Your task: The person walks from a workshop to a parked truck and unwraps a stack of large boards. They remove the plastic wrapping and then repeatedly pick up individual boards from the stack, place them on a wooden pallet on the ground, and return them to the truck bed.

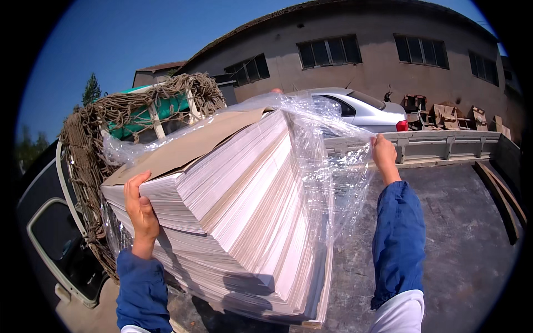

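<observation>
A tall stack of white and grey-brown paperboard sheets (244, 188) stands on the truck bed, topped by a brown cardboard sheet (200, 141). Against the stack's near left corner rests my left hand (141, 208), fingers stretched up along the top edge and thumb apart. Out to the right, my right hand (384, 152) is closed on the edge of clear plastic wrap (327, 139), pulled taut from the stack's top far corner. More wrap hangs loosely down the stack's right side and lies along its far top edge.
Bundled rope netting (83, 144) and green tarp (133, 119) hang on the rack behind the truck cab (55, 238). A low side wall (444, 147) edges the dark truck bed (438, 222). Wooden strips (497, 194) lie at right. Beyond stand a silver car (361, 108) and a building (344, 33).
</observation>
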A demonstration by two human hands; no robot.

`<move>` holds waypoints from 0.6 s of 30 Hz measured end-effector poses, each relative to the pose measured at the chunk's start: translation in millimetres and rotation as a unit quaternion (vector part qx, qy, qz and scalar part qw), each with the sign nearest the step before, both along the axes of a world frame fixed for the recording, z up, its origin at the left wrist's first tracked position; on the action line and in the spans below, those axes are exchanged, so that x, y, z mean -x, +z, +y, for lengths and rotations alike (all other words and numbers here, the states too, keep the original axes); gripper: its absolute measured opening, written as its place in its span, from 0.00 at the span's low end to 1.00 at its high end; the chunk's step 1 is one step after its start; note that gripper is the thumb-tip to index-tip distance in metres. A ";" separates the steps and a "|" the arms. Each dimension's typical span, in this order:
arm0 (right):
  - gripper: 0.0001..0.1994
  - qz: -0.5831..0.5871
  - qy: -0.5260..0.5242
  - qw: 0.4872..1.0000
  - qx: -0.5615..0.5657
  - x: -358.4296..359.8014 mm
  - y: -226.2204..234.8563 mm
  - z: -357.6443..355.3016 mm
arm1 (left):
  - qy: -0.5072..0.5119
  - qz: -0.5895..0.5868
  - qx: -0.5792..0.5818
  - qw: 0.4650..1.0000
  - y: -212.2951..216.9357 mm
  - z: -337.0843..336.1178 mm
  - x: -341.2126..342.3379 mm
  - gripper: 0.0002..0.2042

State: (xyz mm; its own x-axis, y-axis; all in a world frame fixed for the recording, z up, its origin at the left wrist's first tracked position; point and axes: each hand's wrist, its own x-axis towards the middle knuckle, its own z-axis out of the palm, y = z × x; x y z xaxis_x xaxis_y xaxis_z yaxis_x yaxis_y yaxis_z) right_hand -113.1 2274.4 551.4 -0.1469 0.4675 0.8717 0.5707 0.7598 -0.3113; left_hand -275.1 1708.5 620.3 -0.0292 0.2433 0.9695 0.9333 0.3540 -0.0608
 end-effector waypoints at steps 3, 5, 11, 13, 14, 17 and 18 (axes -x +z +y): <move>0.23 0.022 0.018 0.980 0.195 19.1 -87.6 57.6 | -0.042 0.011 -0.025 0.999 11.9 19.7 -6.3 0.37; 0.30 0.110 0.189 0.893 0.394 53.3 -128.0 33.8 | -0.059 0.017 -0.029 0.998 16.0 31.1 -3.0 0.38; 0.45 0.219 0.370 0.637 0.640 22.3 -259.0 -131.9 | -0.072 -0.093 -0.041 0.992 -20.1 -6.3 25.9 0.39; 0.49 0.171 0.406 0.659 0.610 -41.8 -259.6 -183.9 | -0.117 -0.111 -0.062 0.985 -19.4 -7.4 31.8 0.38; 0.45 0.179 0.423 0.651 0.604 -57.4 -270.0 -204.7 | -0.123 -0.106 -0.076 0.984 -12.2 -6.0 29.7 0.38; 0.29 0.115 0.424 0.773 0.458 -63.1 -245.5 -259.6 | -0.116 -0.144 -0.102 0.977 -7.6 -2.3 31.7 0.38; 0.25 0.111 0.383 0.811 0.429 -57.5 -236.8 -263.0 | -0.116 -0.164 -0.105 0.974 -8.9 -1.4 34.1 0.38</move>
